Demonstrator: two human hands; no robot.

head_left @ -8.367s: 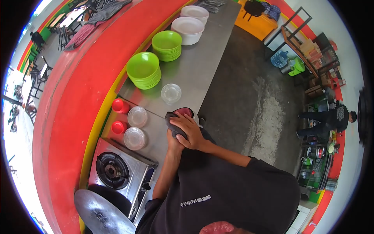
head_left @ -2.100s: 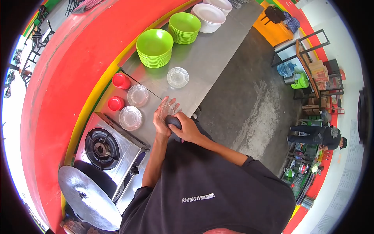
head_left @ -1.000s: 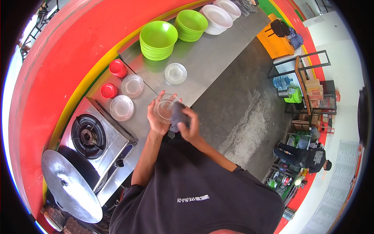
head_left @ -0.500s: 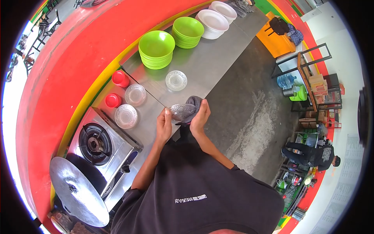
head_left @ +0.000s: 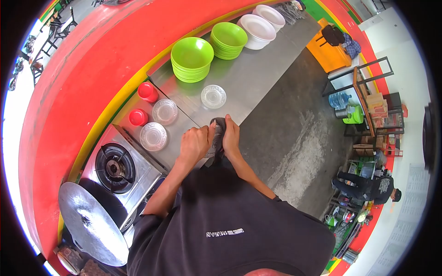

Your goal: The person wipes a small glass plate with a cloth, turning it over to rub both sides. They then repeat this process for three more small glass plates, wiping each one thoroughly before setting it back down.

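Note:
A clear patterned glass bowl [head_left: 211, 150] is tilted between my hands, close to my body at the counter's edge, and mostly hidden. Closed around its left side is my left hand [head_left: 195, 143], knuckles up. My right hand [head_left: 230, 139] is closed on a dark grey cloth [head_left: 219, 133], pressing it against the bowl. Beyond them, a glass dish [head_left: 213, 96] lies on the steel counter [head_left: 251, 92]. Two more glass dishes, one nearer the wall [head_left: 165, 112] and one by the stove [head_left: 153, 136], sit to the left.
Stacked green bowls [head_left: 191, 60] and white bowls [head_left: 258, 32] stand along the red wall [head_left: 101, 41]. Two red cups [head_left: 148, 92] are near the dishes. A gas stove [head_left: 115, 168] and large metal wok [head_left: 92, 225] are at left. Another person [head_left: 368, 186] stands far right.
My left hand has turned over and moved in toward the cloth, covering more of the bowl. The bowl has tipped more upright, and my right hand has shifted slightly left.

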